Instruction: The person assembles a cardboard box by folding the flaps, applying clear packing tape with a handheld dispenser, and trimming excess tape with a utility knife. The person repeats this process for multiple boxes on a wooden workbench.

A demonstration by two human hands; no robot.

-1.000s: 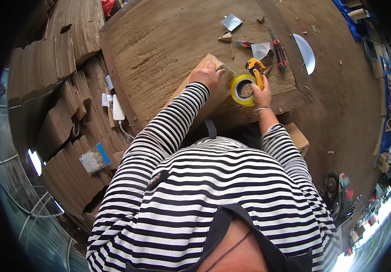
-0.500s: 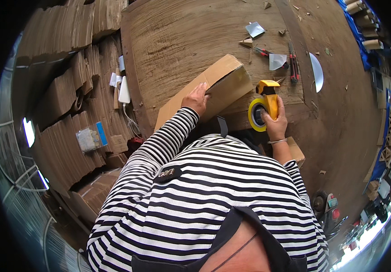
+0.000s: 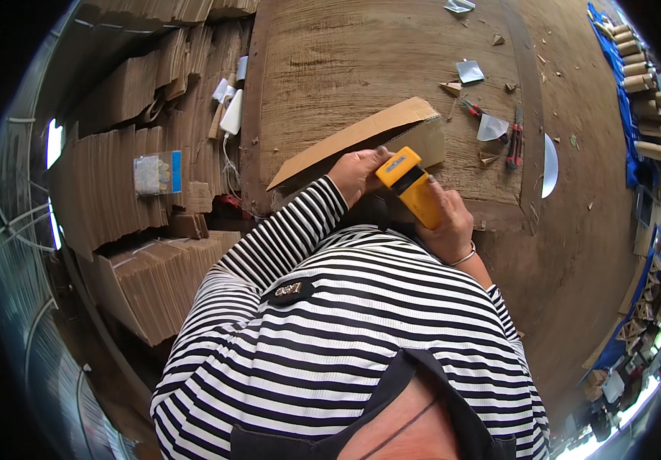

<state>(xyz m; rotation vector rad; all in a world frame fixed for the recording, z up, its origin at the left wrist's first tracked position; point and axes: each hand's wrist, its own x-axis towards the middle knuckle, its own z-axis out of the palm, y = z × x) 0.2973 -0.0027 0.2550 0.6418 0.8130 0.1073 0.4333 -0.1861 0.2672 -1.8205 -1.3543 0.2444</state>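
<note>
Counting two hands [image 3: 448, 224], one yellow tape dispenser [image 3: 419, 199] and one cardboard box [image 3: 369, 130]; tallying two red-and-black knives [image 3: 514, 146] and three pale scraps [image 3: 469, 71] on the surface [image 3: 330, 61]; noting one pale half-round sheet [image 3: 550, 165] past its right edge, plus one clear packet [image 3: 151, 174] with a blue strip [image 3: 176, 172] and one white corded block [image 3: 231, 113] leftward.

This looks like a packing workshop: thick stacks of flattened cardboard [image 3: 166, 287] line the left, and a worn wooden worktop [image 3: 346, 69] bears a carton [image 3: 376, 126], red-and-black utility knives [image 3: 515, 144] and scattered scraps [image 3: 470, 71], with a yellow tape dispenser [image 3: 420, 201] just beside the carton.
</note>
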